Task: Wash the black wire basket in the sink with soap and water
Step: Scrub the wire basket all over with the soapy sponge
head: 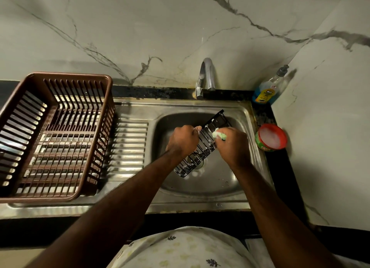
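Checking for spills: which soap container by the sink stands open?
The round red-rimmed tub, lidless with foam showing; the blue liquid bottle has its pump cap on.

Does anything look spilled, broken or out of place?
Nothing stands out. The left hand holds the black wire basket tilted over the steel sink while the right hand rubs it with a soapy green scrubber.

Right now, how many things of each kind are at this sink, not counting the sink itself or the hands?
Baskets: 2 (black wire basket, brown plastic basket)
Soap containers: 2 (pump bottle, red-rimmed tub)
Scrub pads: 1 (green scrub pad)
Taps: 1 (tap)
Total: 6
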Available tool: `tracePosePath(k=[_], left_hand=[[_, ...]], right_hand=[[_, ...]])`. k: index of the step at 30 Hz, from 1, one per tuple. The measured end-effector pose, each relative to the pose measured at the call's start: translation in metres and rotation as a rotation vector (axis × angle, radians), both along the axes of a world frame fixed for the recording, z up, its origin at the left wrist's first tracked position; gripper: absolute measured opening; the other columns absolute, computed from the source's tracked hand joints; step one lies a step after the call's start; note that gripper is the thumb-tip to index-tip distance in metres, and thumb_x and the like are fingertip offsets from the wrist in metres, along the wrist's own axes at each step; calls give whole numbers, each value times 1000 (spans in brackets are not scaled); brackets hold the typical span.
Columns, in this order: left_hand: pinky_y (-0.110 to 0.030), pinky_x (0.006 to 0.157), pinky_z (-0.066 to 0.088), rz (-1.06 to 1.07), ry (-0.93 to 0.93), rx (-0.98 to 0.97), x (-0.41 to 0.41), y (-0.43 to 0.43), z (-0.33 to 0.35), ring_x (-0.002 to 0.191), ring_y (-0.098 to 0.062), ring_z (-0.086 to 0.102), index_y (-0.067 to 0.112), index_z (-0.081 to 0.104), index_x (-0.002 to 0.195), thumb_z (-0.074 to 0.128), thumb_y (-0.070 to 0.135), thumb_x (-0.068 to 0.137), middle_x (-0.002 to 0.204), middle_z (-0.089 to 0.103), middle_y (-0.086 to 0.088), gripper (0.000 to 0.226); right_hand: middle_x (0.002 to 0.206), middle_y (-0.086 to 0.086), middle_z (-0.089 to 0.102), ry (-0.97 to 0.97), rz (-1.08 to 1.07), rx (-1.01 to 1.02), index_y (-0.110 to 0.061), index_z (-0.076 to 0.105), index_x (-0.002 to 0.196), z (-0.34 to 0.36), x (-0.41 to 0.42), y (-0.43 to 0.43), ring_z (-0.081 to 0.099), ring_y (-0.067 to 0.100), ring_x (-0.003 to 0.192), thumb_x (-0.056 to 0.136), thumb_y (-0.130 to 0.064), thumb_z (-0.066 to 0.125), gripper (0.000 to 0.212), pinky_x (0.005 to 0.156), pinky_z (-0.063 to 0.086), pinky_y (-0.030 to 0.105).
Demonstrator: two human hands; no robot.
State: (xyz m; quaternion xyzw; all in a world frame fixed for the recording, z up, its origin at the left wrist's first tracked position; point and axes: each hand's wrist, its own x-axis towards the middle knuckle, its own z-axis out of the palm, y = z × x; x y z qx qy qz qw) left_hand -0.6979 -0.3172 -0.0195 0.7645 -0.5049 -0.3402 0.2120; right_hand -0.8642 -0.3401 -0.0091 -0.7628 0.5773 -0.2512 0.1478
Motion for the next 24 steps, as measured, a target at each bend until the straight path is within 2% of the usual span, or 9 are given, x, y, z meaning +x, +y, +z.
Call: tracePosePath(k=[4,8,11,13,17,20,24], left_hand=[[-45,72,63,-24,-48,2,1,1,1,73,-30,72,16,65,87,26,56,84,79,71,-10,56],[-44,69,63,-63,-78,-16,-8,5,0,70,-27,71,17,67,92,27,55,88,76,69,-7,55],[-43,67,64,-27,-39,-14,-5,6,-4,68,-22,71,19,66,90,37,51,99,76,69,-5,43],[-44,67,64,4,-23,-14,-1,5,-7,68,-22,71,19,65,87,39,51,100,75,69,-5,43],[-44,70,63,26,-46,16,3,4,-2,71,-27,71,16,67,85,39,56,99,75,70,-8,51],[-45,71,63,-2,-112,14,4,6,-3,72,-30,70,16,65,82,39,49,103,77,69,-10,47],[-43,71,63,-7,-152,-11,-3,7,-4,70,-27,70,17,64,80,41,47,104,75,69,-8,44]], right_hand=[[94,13,76,8,26,-6,-3,76,100,-1,4,-3,71,25,82,85,-6,75,15,65,44,15],[103,15,75,16,31,-33,-1,73,109,4,16,-10,72,27,93,87,-5,75,23,79,58,31],[97,17,75,21,70,-51,1,74,105,2,16,-9,72,29,86,86,-2,75,19,75,61,37],[94,16,75,37,67,-33,1,75,101,-3,10,-5,72,29,83,85,-1,75,16,72,59,32],[88,13,75,48,98,26,-2,75,95,-14,-7,1,69,24,77,85,-2,74,10,66,45,20],[91,12,74,42,106,39,-3,75,100,-17,-1,-2,65,18,76,87,-6,73,13,64,45,16],[102,15,74,23,120,-26,-2,74,105,-10,16,-12,69,29,90,85,-1,73,21,77,56,34]])
